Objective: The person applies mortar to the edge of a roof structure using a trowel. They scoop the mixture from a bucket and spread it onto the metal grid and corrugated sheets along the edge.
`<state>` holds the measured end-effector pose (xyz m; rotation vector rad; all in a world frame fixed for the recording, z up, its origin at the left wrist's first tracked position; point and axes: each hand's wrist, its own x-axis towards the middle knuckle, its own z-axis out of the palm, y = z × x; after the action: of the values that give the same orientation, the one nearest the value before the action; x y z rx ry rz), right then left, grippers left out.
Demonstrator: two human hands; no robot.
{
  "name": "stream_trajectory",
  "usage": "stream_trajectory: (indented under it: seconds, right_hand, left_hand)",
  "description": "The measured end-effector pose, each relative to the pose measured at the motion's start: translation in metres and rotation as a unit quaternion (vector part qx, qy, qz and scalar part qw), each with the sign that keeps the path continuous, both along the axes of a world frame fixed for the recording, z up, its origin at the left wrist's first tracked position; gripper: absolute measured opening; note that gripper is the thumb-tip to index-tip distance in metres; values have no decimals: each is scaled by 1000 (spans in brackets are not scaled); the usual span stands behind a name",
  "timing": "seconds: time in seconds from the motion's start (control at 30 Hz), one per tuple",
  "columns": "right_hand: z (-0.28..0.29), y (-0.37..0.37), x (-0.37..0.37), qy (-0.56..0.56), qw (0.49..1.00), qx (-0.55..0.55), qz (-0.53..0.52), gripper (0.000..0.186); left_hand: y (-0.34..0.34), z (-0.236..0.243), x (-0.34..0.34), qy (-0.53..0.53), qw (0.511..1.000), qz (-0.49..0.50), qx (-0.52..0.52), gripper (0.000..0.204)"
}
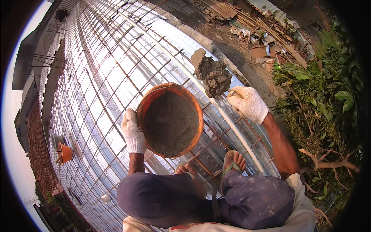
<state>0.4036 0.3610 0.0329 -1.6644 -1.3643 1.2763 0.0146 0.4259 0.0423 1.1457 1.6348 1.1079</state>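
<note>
In a white knitted glove, my left hand (133, 132) grips the left side of an orange bucket (200, 123). Grey wet mortar (170, 120) fills much of the bucket, which sits over the rebar mesh in front of my knees. My gloved right hand (249, 103) is closed on what looks like a trowel, its handle hidden in the fist. A heaped lump of mortar (212, 75) covers the blade, held right of and beyond the bucket. Below it a pale pipe (235, 129) runs along the deck's edge.
Rebar mesh lies over a shiny corrugated metal deck (116, 65) under my sandalled feet (234, 160). Another orange bucket (65, 153) stands at left. Beyond the right edge, lower down, are scrap planks (282, 46) and leafy bushes (313, 100). Bare branches (328, 164) reach close to my right arm.
</note>
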Motion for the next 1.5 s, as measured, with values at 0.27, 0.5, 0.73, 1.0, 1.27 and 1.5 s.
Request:
stream_trajectory:
  seconds: [0.27, 0.5, 0.73, 1.0, 1.27, 1.5]
  right_hand:
    - [-89, 74, 67, -348, 929, 13, -127, 32]
    - [-130, 89, 68, -417, 901, -101, -61, 32]
    - [-130, 92, 81, -458, 880, -128, 22, 33]
    - [-40, 25, 35, -233, 961, 133, -65, 28]
    - [67, -6, -42, -530, 814, 96, 215, 24]
    - [49, 34, -70, -413, 791, -76, 446, 33]
  left_hand:
    - [7, 1, 4, 81, 996, -25, 8, 39]
    - [7, 1, 2, 78, 997, -21, 2, 38]
    - [10, 2, 12, 117, 992, -43, 11, 37]
    - [6, 3, 7, 182, 980, -60, 45, 47]
    - [-3, 15, 20, 411, 874, -200, 164, 20]
    - [-7, 13, 32, 380, 884, -181, 202, 22]
